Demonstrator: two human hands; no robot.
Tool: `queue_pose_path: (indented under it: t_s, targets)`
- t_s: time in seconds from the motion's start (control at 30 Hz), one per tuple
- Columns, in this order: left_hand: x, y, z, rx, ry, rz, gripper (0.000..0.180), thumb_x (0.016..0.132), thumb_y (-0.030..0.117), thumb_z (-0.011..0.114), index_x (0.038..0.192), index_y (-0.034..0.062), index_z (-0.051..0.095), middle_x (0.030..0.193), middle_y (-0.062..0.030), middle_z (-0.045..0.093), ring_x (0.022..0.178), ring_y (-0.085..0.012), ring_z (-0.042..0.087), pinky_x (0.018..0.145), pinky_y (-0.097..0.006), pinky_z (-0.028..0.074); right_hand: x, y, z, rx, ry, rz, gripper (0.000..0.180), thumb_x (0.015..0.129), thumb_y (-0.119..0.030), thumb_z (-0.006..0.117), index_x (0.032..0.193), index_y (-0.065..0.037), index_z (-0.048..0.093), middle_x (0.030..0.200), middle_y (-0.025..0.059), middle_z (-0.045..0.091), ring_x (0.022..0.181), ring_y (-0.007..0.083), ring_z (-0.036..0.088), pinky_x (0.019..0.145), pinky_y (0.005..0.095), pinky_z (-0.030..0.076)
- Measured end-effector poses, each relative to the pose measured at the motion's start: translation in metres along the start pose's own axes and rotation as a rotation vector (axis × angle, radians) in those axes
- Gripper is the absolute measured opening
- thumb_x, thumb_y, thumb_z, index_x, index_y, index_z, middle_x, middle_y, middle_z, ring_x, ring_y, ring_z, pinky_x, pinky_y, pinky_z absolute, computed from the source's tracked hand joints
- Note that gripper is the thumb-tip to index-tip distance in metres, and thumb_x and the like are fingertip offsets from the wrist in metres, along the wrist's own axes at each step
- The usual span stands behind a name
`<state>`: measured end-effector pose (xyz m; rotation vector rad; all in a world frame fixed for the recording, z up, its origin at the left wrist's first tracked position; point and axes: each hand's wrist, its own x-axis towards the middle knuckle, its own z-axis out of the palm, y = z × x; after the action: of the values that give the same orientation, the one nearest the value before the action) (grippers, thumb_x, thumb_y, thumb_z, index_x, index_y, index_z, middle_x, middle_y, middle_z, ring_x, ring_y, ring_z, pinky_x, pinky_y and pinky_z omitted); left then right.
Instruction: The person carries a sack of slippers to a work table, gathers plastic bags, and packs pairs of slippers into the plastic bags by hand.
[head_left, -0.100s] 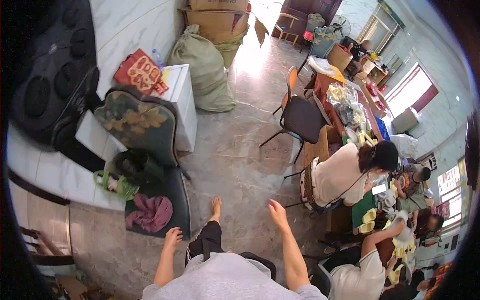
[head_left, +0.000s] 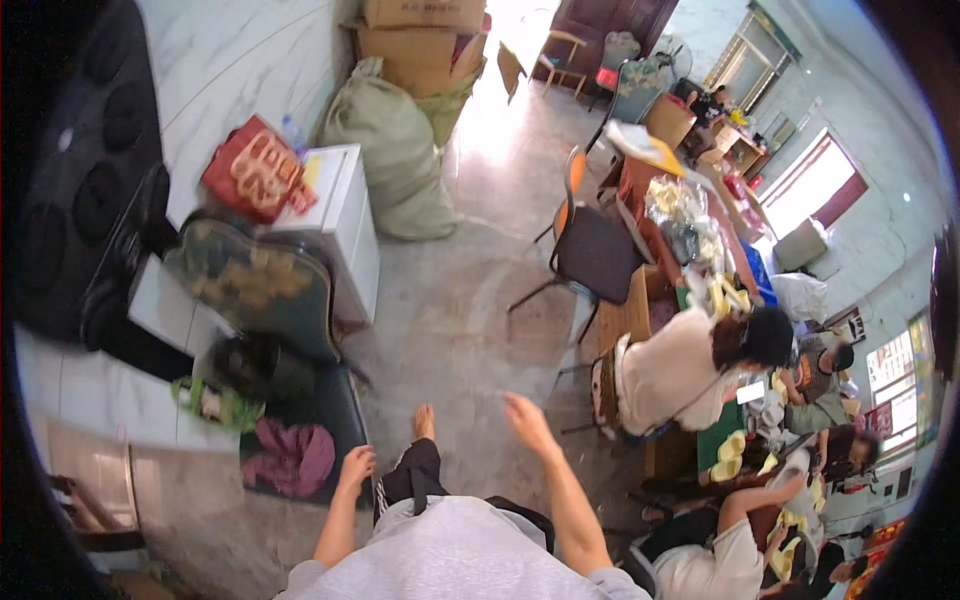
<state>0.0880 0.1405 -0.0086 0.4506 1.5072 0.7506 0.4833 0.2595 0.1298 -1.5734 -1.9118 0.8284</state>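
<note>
The left hand (head_left: 357, 466), fingers loosely bent and slightly parted, hangs near the right edge of a dark chair seat (head_left: 347, 420), where a purple cloth (head_left: 290, 460) lies bunched; the right hand (head_left: 525, 418), slightly blurred, is loosely open above the grey floor (head_left: 460, 330). That floor forms a lane between the seat and a black chair (head_left: 598, 255) at right. Farther on, a white cabinet (head_left: 352, 240) and bulging sack (head_left: 388, 160) border its left, a long table (head_left: 637, 192) its right
</note>
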Motion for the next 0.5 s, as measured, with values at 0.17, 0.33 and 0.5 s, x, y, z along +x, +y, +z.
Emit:
queue_pose_path:
  t_s: [0.17,0.33,0.5]
  targets:
    - [0.188,0.173,0.059,0.406,-0.068,0.474,0.037,0.092,0.022,0.057,0.122,-0.0006,0.059,0.111,-0.0103,0.066,0.102,-0.0185,0.061,0.089,-0.033,0.048,0.133,-0.038,0.01,0.105,-0.56,0.087,0.04,0.091,-0.015,0.058,0.13,-0.008,0.055,0.118,0.0179,0.063,0.11,0.0311,0.06,0.093,0.0389,0.048]
    - [0.237,0.398,0.194,0.39,-0.265,0.647,0.035,0.095,0.02,0.055,0.126,0.0032,0.057,0.118,-0.0111,0.064,0.108,-0.0199,0.06,0.092,-0.031,0.047,0.191,0.042,-0.045,0.258,-0.034,0.366,0.038,0.094,-0.013,0.055,0.129,-0.001,0.055,0.121,0.0114,0.063,0.108,0.0188,0.061,0.093,0.03,0.047]
    - [0.339,0.457,0.226,0.597,-0.385,0.684,0.038,0.095,0.023,0.053,0.127,0.0025,0.056,0.12,-0.0124,0.063,0.111,-0.0216,0.06,0.094,-0.034,0.047,0.273,0.146,-0.076,0.417,0.166,0.593,0.037,0.093,-0.014,0.056,0.129,-0.004,0.057,0.122,0.0112,0.063,0.11,0.0198,0.06,0.093,0.0306,0.046]
